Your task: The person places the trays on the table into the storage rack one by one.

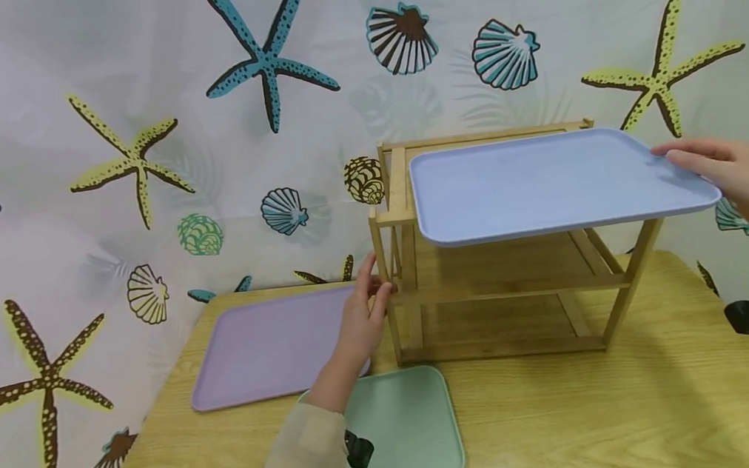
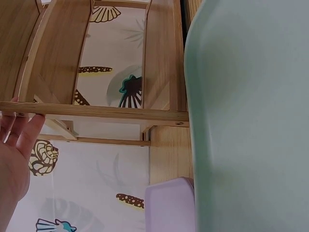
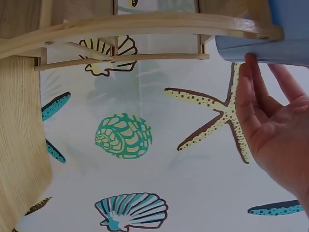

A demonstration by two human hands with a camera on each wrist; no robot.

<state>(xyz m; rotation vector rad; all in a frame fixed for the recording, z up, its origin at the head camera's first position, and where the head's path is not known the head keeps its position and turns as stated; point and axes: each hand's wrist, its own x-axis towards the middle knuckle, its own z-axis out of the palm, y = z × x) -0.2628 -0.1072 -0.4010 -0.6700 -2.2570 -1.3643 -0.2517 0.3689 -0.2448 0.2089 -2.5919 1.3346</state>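
Note:
A blue tray (image 1: 544,182) lies across the top of a three-level wooden rack (image 1: 520,288), sticking out past its front and right side. My right hand (image 1: 737,176) holds the tray's right edge, also seen in the right wrist view as the blue tray's rim (image 3: 241,50) beside the fingers. On the other side, my left hand (image 1: 362,317) grips the rack's front left post (image 1: 384,263). In the left wrist view, fingertips of the left hand (image 2: 17,150) meet the post, one partly hidden behind it. How fully the rack's top bears the tray cannot be told.
A purple tray (image 1: 277,343) lies flat on the wooden table (image 1: 564,411) left of the rack. Nearer the front is a green tray (image 1: 405,432), partly covered by my left forearm. A cloth with starfish and shells (image 1: 221,165) hangs behind.

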